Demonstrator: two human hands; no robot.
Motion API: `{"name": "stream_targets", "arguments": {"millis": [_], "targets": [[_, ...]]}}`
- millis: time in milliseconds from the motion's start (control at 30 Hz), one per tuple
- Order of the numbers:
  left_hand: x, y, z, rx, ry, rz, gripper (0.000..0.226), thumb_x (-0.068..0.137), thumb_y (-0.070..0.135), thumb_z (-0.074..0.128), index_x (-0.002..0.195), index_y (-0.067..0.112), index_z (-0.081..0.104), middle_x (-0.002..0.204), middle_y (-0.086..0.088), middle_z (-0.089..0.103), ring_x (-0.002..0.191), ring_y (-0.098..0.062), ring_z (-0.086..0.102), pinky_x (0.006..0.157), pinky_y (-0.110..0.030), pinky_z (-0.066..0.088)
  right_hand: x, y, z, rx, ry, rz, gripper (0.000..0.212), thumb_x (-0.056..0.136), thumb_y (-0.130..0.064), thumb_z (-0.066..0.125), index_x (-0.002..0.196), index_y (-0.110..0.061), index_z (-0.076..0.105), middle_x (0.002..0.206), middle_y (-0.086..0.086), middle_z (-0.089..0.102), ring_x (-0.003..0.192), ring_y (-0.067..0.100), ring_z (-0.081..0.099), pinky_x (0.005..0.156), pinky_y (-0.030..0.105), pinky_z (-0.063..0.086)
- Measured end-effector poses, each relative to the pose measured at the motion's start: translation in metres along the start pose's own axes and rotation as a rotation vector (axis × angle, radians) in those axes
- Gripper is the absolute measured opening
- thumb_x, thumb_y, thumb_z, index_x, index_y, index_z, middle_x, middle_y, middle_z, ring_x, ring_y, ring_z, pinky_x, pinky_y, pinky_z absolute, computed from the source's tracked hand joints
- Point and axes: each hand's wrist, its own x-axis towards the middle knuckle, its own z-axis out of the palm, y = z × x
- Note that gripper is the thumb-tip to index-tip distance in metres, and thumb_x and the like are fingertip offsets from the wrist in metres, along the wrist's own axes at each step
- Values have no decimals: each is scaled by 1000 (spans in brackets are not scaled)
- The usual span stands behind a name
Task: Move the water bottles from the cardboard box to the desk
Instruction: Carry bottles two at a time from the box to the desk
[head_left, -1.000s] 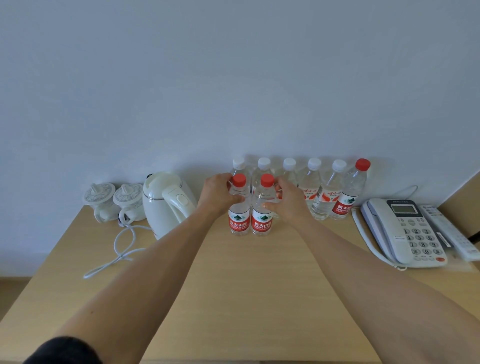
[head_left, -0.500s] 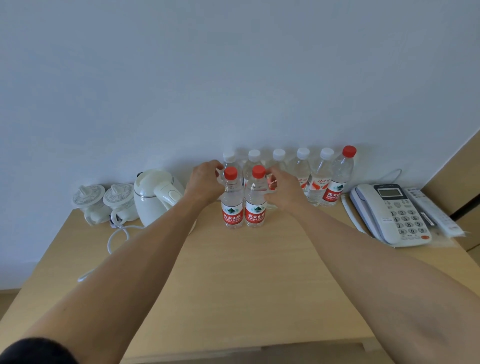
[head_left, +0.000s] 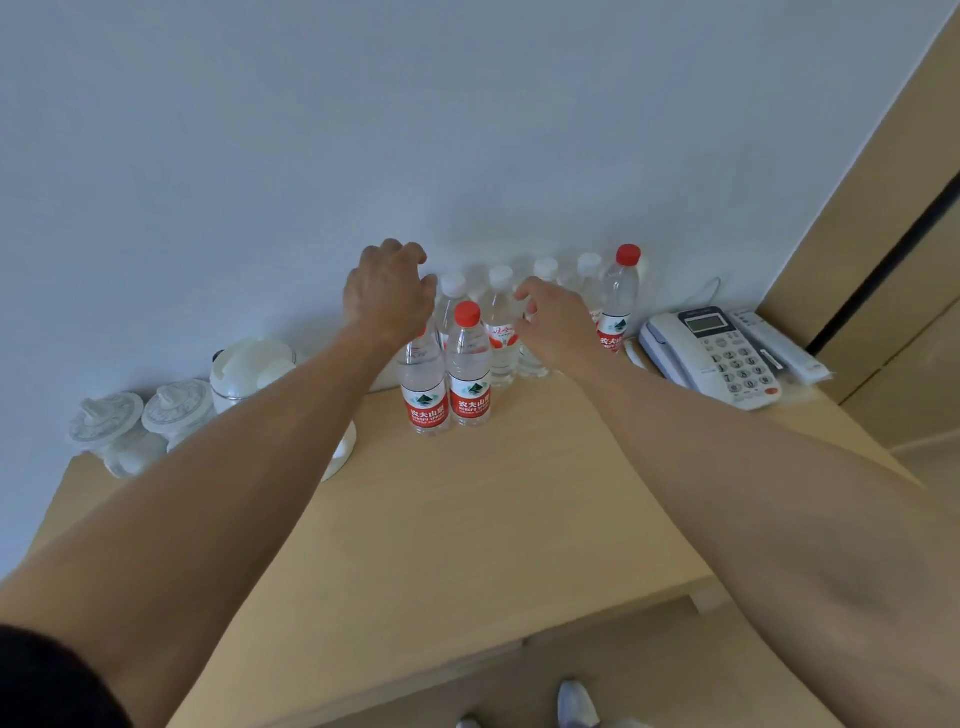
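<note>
Two red-capped bottles (head_left: 447, 374) are left standing upright at the back of the desk (head_left: 493, 519). Both have been released since a second ago: the left hand (head_left: 387, 291) and right hand (head_left: 558, 322) are lifted clear, fingers loosely curled, nothing held. Placement is judged complete; no cardboard box is seen.

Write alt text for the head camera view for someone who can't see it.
Two bare hands, left hand and right hand, hover open above two red-capped water bottles standing on a wooden desk. More bottles line the wall, between a white kettle and a telephone.
</note>
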Motion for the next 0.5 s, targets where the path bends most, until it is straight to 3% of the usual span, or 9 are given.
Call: {"name": "stream_targets", "arguments": {"millis": [300, 500], "targets": [[3, 96, 17, 65, -86, 274, 36, 103, 28, 49, 132, 11, 61, 127, -11, 60, 120, -30, 51, 93, -43, 45, -45, 50, -57, -98, 67, 181, 34, 89, -13, 62, 123, -13, 58, 112, 10, 63, 105, 28, 60, 75, 30, 44], [-25, 182, 43, 79, -161, 440, 36, 102, 29, 49, 131, 12, 61, 124, -11, 61, 118, -30, 53, 93, -44, 46, -94, 102, -104, -154, 64, 294, 30, 94, -24, 57, 121, -11, 57, 116, 12, 61, 109, 31, 57, 88, 38, 47]]}}
